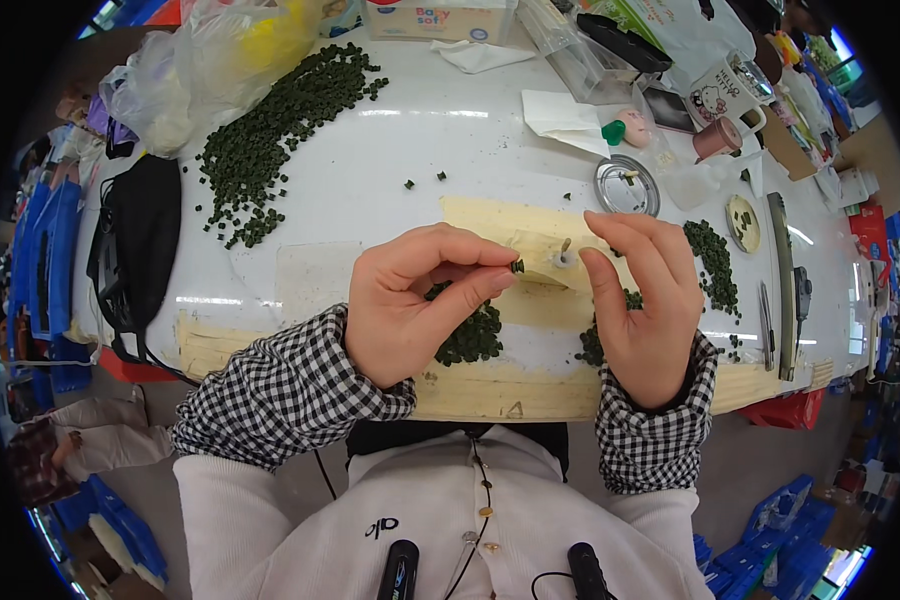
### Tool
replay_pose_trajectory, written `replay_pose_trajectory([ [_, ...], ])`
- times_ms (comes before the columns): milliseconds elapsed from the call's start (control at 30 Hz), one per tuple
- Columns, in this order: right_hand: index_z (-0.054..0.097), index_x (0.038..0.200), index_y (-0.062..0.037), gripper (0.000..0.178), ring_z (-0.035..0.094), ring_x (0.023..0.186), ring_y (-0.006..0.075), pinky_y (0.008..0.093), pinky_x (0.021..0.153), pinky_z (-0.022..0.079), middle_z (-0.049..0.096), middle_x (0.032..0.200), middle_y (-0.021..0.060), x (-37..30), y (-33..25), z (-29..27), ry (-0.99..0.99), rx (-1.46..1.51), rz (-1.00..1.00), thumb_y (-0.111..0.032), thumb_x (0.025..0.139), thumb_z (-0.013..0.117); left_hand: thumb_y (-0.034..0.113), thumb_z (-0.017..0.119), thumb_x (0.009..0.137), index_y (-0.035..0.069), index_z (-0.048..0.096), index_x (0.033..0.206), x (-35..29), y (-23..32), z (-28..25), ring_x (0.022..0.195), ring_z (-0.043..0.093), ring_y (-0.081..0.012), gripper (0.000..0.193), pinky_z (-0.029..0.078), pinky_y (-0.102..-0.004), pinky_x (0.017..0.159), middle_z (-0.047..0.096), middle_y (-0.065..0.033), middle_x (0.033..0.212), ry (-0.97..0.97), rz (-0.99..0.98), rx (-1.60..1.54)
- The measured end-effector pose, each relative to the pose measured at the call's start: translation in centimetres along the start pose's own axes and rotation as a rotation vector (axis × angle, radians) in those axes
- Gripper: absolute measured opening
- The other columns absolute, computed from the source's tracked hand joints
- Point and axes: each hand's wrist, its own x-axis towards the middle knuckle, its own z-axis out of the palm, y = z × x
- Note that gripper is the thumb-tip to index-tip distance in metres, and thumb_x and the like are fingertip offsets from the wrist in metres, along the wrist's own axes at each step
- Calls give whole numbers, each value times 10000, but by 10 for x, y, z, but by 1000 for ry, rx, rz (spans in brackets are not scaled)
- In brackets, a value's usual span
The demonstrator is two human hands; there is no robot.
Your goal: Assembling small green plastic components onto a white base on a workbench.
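In left hand, toward table's near edge, pinches green part, probably light, stiff, best side-gripped; loosely spreads right hand.

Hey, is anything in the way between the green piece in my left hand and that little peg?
Nothing visible stands between the green piece in your left hand and the peg. Your right hand is just right of the peg, thumb and fingers apart, so not in between.

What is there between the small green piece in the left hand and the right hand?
In the head view, a small thin peg shows between the green piece and the right hand, against yellow covering.
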Motion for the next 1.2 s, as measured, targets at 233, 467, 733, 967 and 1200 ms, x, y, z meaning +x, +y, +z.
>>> replay_pose_trajectory([
  [233,669,1093,-7,338,582,803,244,307,688,484,622,952,112,-13,-20,0,-188,393,60,52,761,676,-126,603,842,-47,634,1013,2,0,-2,873,627,-156,191,521,-260,783,640,-118,967,-24,61,57],
  [467,654,1138,-5,379,583,792,236,296,687,482,622,961,115,-16,-18,5,-200,423,52,65,766,667,-68,622,853,-18,667,1034,3,-2,-6,863,623,-130,194,504,-238,769,642,-99,930,-22,63,111],
  [733,650,1151,-7,359,596,777,211,274,665,490,617,970,111,-17,-16,6,-238,482,61,64,799,655,-67,627,845,-12,679,1025,3,-6,-6,840,635,-136,195,503,-238,750,664,-106,912,-24,41,87],
  [967,642,1174,-12,347,606,771,175,243,650,494,615,978,108,-16,-15,5,-282,534,52,58,834,637,-136,600,836,-38,662,1015,2,-1,-7,851,647,-164,213,535,-255,755,656,-129,935,-63,34,129],
  [1200,640,1180,-12,350,603,779,170,236,657,489,615,981,111,-18,-16,5,-264,566,92,63,838,627,-116,594,854,-46,650,1023,2,0,-5,845,642,-159,191,531,-256,765,653,-129,936,-50,1,29],
])
